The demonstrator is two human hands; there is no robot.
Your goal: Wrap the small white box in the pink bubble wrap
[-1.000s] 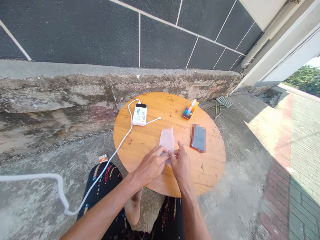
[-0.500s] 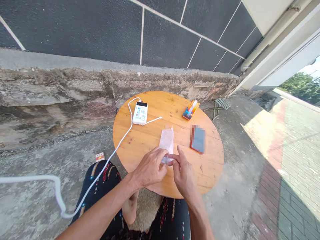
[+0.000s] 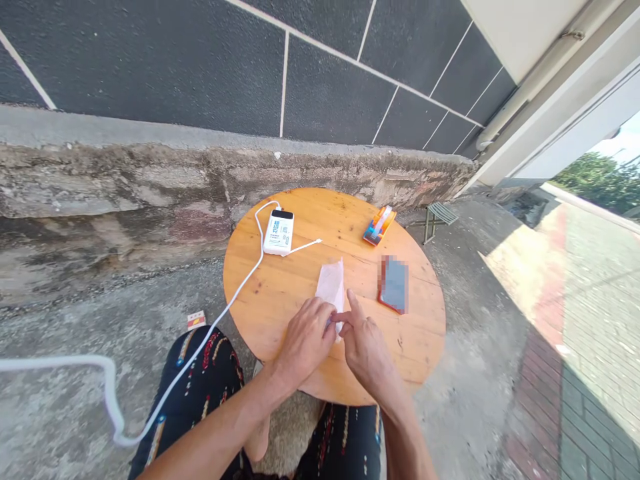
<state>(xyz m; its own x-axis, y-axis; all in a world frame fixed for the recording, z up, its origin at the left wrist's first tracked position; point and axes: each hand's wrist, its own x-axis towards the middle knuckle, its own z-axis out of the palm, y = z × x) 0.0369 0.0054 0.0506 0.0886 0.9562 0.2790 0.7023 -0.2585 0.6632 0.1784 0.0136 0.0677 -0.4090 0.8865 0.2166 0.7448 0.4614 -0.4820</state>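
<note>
Currently left hand (image 3: 305,340) pinches the near end of a thin white wrapper (image 3: 331,285) lying flat on the counter (image 3: 270,300); right hand (image 3: 367,343) touches the same end, index out, grip unclear. Wrapper looks light, flimsy and crinkly, probably best pinched at that near edge. Phone (image 3: 394,285) lies just right of the hands.

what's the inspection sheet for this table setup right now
surface: round wooden table, bare wood
work items: white packet, far end on the table
clutter: power bank, phone, orange pack on the table
hands: left hand pinches the packet's near end; right hand meets it there, grip unclear
cables: white cable runs from the power bank off the table's left edge; short lead beside it
surroundings: concrete ledge, dark tiled wall, folding stool, small box on the ground
</note>
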